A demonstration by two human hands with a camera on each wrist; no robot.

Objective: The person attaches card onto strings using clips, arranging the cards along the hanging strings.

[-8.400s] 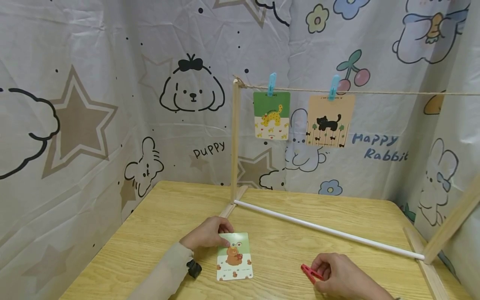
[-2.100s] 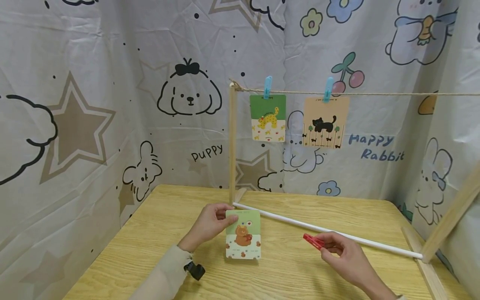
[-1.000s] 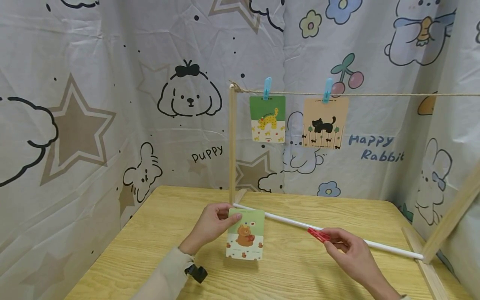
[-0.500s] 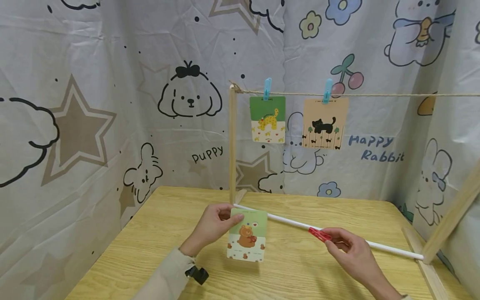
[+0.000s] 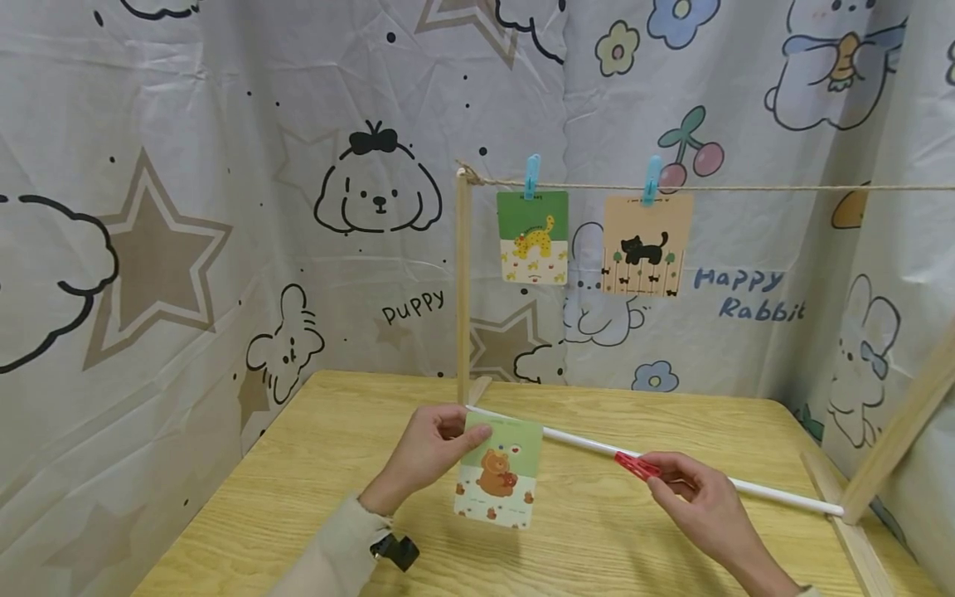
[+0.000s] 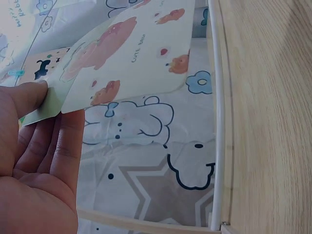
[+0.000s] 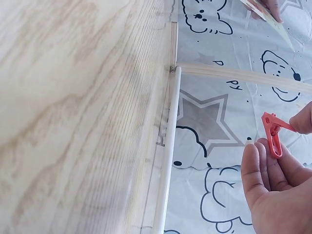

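A green and white card [image 5: 496,481] with a bear drawing is pinched at its upper left corner by my left hand [image 5: 429,452], thumb on the front and fingers behind. The left wrist view shows the card [image 6: 131,53] from close by, with printed words on it. My right hand [image 5: 697,502] pinches a red clothespin [image 5: 637,466] between thumb and fingers, to the right of the card. In the right wrist view the clothespin [image 7: 274,135] has one handle against the thumb and the other on the fingers.
A twine line [image 5: 746,187] runs from a wooden post [image 5: 463,290]. Blue clothespins [image 5: 532,177] hold a leopard card [image 5: 533,240] and a black cat card [image 5: 647,249] on it. A white rod [image 5: 582,442] spans the frame's base on the wooden table [image 5: 358,431]. Printed cloth [image 5: 358,274] hangs behind.
Over the earlier frames the left hand has raised the bear card off the table and moved it slightly right. The right hand has lifted the red clothespin, then stays nearly still.
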